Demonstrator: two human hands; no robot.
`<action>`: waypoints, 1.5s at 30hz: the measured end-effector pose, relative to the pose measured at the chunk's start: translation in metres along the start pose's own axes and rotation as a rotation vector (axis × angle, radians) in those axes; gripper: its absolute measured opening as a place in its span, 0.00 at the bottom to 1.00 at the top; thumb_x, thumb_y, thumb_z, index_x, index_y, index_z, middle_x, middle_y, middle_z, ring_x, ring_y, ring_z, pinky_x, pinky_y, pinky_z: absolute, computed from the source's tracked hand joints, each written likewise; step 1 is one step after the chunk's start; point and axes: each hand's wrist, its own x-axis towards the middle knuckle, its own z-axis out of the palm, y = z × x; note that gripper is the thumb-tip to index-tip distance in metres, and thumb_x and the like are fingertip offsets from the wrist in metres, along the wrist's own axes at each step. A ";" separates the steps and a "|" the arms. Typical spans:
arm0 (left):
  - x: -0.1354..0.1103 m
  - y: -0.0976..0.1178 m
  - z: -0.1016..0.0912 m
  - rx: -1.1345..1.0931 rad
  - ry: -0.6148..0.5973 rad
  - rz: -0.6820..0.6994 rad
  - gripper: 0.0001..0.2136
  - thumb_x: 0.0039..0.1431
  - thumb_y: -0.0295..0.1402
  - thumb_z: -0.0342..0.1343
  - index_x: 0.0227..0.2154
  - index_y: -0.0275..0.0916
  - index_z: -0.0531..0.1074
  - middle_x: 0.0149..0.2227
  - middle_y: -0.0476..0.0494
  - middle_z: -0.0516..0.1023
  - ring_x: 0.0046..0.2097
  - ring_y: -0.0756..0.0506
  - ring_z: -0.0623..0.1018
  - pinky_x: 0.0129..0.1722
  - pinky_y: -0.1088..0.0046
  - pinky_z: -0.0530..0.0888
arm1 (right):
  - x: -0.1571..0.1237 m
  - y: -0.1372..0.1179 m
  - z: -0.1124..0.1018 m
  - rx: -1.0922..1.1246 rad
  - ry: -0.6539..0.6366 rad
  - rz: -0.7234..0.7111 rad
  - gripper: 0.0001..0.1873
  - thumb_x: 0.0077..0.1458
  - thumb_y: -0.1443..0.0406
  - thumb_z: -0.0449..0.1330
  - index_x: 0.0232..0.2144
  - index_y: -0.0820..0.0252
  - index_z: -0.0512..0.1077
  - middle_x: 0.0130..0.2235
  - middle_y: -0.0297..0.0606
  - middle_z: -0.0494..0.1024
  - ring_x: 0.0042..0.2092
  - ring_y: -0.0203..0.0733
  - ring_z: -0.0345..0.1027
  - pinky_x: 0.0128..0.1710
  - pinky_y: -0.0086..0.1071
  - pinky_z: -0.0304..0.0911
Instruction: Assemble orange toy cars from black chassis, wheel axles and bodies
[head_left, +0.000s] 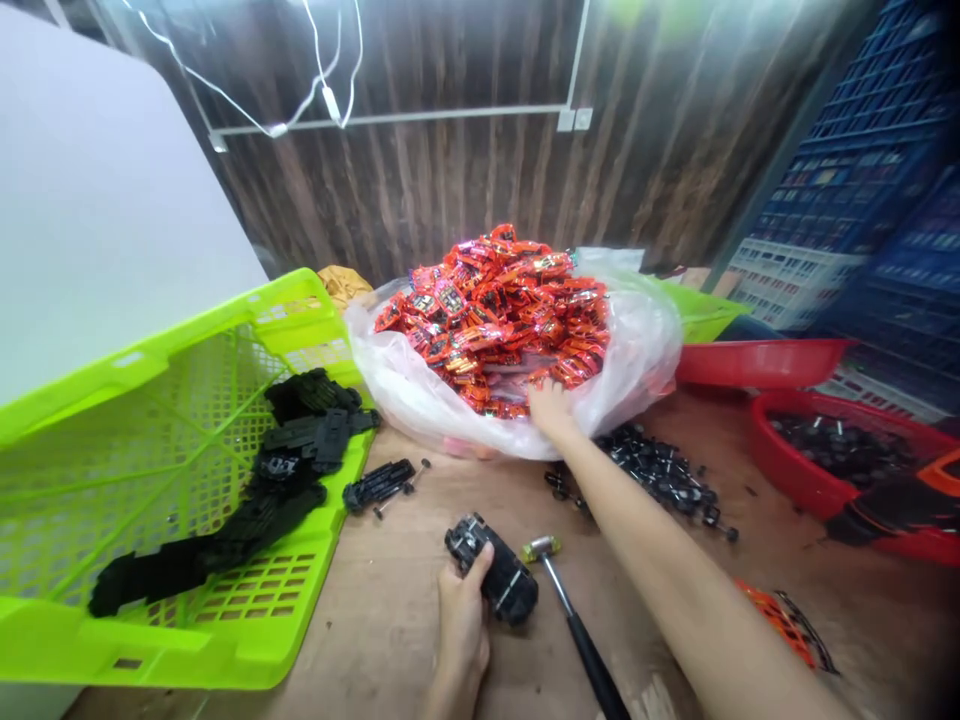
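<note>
My left hand (465, 610) is closed around a black toy car chassis (510, 585), its thumb lying across the top. The chassis is held a little above the wooden table (390, 620). Reaching forward, my right hand (551, 405) is at the near side of a heap of shiny orange-red toy car shells (502, 300). These fill a whitish plastic bag (405, 385). The right fingers bend in among the shells and their tips are hidden, so I cannot tell whether they grip one. A hammer (574, 620) with a yellowish head and black handle lies right of the chassis.
At left, a tilted lime-green crate (300, 620) holds black chassis (270, 470). Black parts with axles (382, 485) lie beside it. Wheel axles (660, 475) are piled right of the bag. Further right are a red basin (780, 430), an orange-black power tool (892, 510) and an orange shell (780, 620).
</note>
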 end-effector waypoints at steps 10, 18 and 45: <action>0.014 0.016 0.002 0.013 0.006 0.058 0.21 0.38 0.32 0.69 0.38 0.32 0.72 0.34 0.40 0.80 0.34 0.44 0.80 0.38 0.67 0.76 | -0.077 0.006 -0.064 0.069 0.054 -0.108 0.05 0.57 0.66 0.50 0.33 0.60 0.65 0.32 0.38 0.72 0.33 0.39 0.66 0.33 0.29 0.57; 0.003 0.022 -0.007 0.128 -0.004 0.086 0.21 0.37 0.30 0.69 0.38 0.32 0.73 0.32 0.40 0.80 0.32 0.45 0.80 0.36 0.68 0.77 | -0.264 -0.017 -0.014 -0.089 -0.119 0.019 0.07 0.52 0.74 0.52 0.30 0.60 0.67 0.31 0.41 0.73 0.35 0.45 0.69 0.35 0.33 0.59; -0.052 -0.015 0.028 0.208 -0.363 -0.094 0.25 0.40 0.35 0.67 0.43 0.38 0.67 0.31 0.44 0.79 0.32 0.45 0.78 0.32 0.74 0.73 | -0.284 0.020 -0.014 0.379 0.089 0.267 0.34 0.48 0.52 0.57 0.54 0.63 0.61 0.45 0.52 0.75 0.43 0.55 0.71 0.42 0.46 0.66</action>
